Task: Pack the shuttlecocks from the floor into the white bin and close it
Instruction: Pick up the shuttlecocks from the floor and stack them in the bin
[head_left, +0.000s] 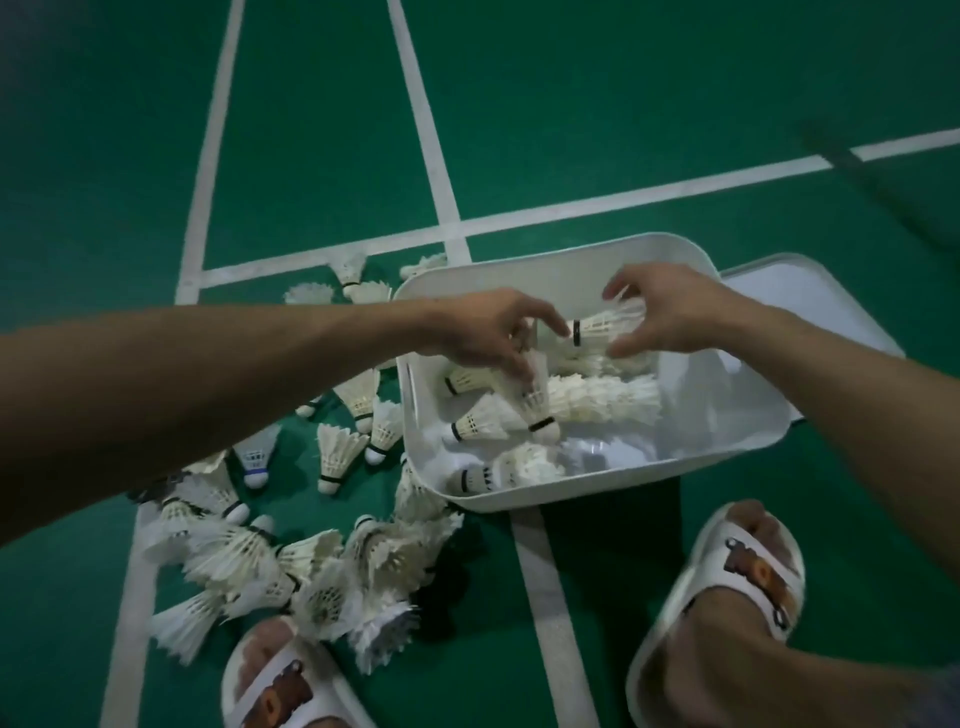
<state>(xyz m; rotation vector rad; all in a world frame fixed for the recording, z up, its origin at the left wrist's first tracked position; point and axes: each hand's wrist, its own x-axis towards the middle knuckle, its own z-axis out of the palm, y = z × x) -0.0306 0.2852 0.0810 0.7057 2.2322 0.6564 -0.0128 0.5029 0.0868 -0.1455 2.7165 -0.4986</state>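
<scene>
1. While it hangs over the white bin (613, 496), right hand (660, 312) grips a shuttlecock stack (605, 327), fingers curled round it.
2. Fingers of left hand (488, 332): blurred; grip cannot be told.
3. On floor (571, 104) beside bin: loose shuttlecocks (337, 452).

the whole view is taken up by a green court floor (571, 104), smooth and matte, marked with white painted lines. two long lines run away toward the top edge, the left line (213, 145) and the right line (421, 119), drawing closer together as they recede. a cross line (649, 192) meets both, climbing toward the right edge, and crosses the right line at a junction (452, 228). nearer the viewer, another white line (550, 597) runs down to the bottom edge. a dark blurred streak (872, 176) lies over the cross line at upper right. the light is dim, and the corners fall darker.
</scene>
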